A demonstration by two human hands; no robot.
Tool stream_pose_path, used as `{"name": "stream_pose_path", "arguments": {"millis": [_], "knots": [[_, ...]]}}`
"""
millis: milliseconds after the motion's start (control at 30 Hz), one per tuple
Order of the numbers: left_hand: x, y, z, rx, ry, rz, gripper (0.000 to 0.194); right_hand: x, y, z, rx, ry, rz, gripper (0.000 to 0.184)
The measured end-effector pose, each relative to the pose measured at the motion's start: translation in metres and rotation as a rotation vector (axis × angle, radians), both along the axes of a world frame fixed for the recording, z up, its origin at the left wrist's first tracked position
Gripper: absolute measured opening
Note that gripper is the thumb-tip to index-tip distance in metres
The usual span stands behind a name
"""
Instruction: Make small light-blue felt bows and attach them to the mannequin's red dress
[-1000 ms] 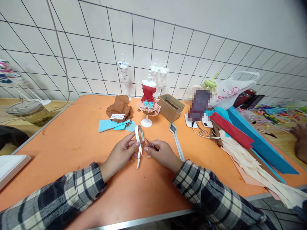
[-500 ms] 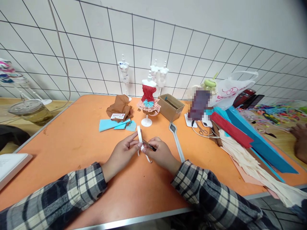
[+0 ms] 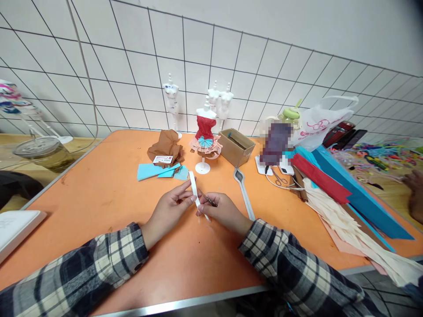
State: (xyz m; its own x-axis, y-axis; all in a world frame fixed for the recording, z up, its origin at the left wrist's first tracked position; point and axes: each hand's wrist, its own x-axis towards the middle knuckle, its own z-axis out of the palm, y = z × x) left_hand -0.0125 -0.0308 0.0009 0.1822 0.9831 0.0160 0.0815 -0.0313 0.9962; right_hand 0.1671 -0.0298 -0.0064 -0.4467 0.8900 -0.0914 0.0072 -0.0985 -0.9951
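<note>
Between both hands is a narrow white strip [image 3: 193, 182], like tape or ribbon, standing upright and slanted. My left hand [image 3: 171, 210] pinches it near its middle between thumb and fingers. My right hand [image 3: 224, 212] is closed around a slim dark metal tool [image 3: 210, 201], its kind unclear, with the tip toward the strip. The right thumb also presses on the strip's lower part, and the loose end hangs below, somewhat blurred. Beyond the hands stands a small dress form [image 3: 205, 127] in a red bodice and ruffled pink skirt with a blue bow.
Blue folded paper [image 3: 150, 171] and crumpled brown paper [image 3: 165, 145] lie left of the dress form. A cardboard box [image 3: 237, 149] and grey strap-like piece [image 3: 243, 193] are right. Farther right are scissors [image 3: 280, 179], coloured sheets [image 3: 360, 193] and another person's hand [image 3: 414, 182].
The strip's loose lower end has shifted; its two hanging tails now show as one blurred end. The tool has tilted slightly in my right hand. Both hands stay almost in place.
</note>
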Motion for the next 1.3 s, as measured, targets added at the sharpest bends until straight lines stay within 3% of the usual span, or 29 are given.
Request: {"name": "stream_pose_path", "arguments": {"millis": [200,400,533,733,1100,1300], "knots": [[0.004,-0.001,0.001,0.0,-0.055,0.079,0.079,-0.004,-0.001,0.004,-0.063,0.008,0.012,0.02],[0.004,-0.003,0.007,-0.114,-0.23,-0.05,0.099,-0.005,0.001,-0.003,-0.072,0.033,-0.018,0.026],[0.005,-0.004,0.01,-0.114,-0.245,-0.061,0.11,-0.005,0.001,-0.002,-0.046,-0.015,-0.03,0.026],[0.007,-0.003,0.011,-0.1,-0.21,0.035,0.1,-0.007,-0.002,0.001,-0.082,0.014,0.018,0.026],[0.005,-0.001,0.011,0.006,-0.113,0.094,0.087,-0.005,-0.005,0.003,-0.105,-0.017,0.072,0.025],[0.002,0.0,0.012,0.023,-0.106,0.079,0.085,0.0,-0.002,0.005,-0.153,-0.022,0.008,0.028]]}}
